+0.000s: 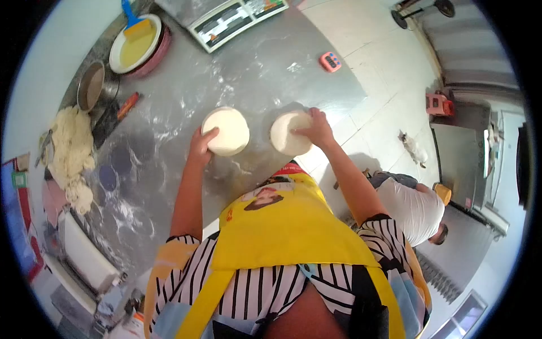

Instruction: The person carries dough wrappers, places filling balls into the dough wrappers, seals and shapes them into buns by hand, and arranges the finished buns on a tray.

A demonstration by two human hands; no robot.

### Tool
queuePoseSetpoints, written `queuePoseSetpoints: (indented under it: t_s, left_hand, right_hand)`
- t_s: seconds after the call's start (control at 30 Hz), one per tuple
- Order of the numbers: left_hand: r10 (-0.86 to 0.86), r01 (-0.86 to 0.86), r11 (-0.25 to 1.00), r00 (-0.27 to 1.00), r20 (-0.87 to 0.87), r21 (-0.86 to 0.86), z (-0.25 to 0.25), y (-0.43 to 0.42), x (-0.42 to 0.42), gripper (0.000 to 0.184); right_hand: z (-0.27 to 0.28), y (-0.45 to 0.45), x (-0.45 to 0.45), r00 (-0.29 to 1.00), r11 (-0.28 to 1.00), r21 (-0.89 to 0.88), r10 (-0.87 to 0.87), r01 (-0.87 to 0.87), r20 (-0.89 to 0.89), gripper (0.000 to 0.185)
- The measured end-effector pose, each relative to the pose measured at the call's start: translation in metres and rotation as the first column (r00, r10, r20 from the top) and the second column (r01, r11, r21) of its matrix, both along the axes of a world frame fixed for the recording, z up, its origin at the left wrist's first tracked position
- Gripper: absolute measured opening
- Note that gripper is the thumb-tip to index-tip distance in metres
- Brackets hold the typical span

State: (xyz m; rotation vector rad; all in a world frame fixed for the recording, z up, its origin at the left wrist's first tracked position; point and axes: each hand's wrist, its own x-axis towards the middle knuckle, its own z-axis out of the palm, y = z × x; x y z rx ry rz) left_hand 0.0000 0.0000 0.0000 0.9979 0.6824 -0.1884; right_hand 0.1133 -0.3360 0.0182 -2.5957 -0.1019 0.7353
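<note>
Left hand (200, 144) and right hand (320, 129) grasp dough rounds (230, 133) (288, 135), open table (259, 127) between, edge (354, 104) near.

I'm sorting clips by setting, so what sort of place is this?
Probably a bakery or small commercial kitchen: a metal worktop dusted with flour, a mass of dough, and a scale.

Beyond both hands, the grey tabletop (186, 85) is gleaming like smooth metal under matt white powder; nearer, the yellow cloth apron (288, 226) is showing soft creases.
</note>
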Motion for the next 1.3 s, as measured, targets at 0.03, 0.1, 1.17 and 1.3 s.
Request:
queuePoseSetpoints:
  t_s: [0.03,0.1,1.17,1.3]
  left_hand:
    - [-0.004,0.004,1.0,1.0,0.014,0.0,-0.006,-0.001,0.005,0.06]
    - [0.001,-0.001,1.0,1.0,-0.026,0.016,0.015,0.005,-0.024,0.056]
    - [-0.372,0.468,0.711,0.884,0.283,-0.525,0.144,-0.571,0.333,0.063]
    - [-0.484,0.544,0.622,0.832,0.27,-0.563,0.135,-0.672,0.403,0.064]
  right_hand:
    - [-0.011,0.001,0.011,0.998,0.999,-0.023,-0.047,0.046,-0.052,0.097]
    - [-0.012,0.002,-0.006,0.968,0.997,0.034,-0.06,0.07,-0.243,0.097]
    - [0.194,-0.391,0.12,0.711,-0.494,0.677,-0.154,0.546,-0.686,0.061]
    - [0.219,-0.481,0.188,0.8,-0.622,0.704,-0.199,0.342,-0.566,0.063]
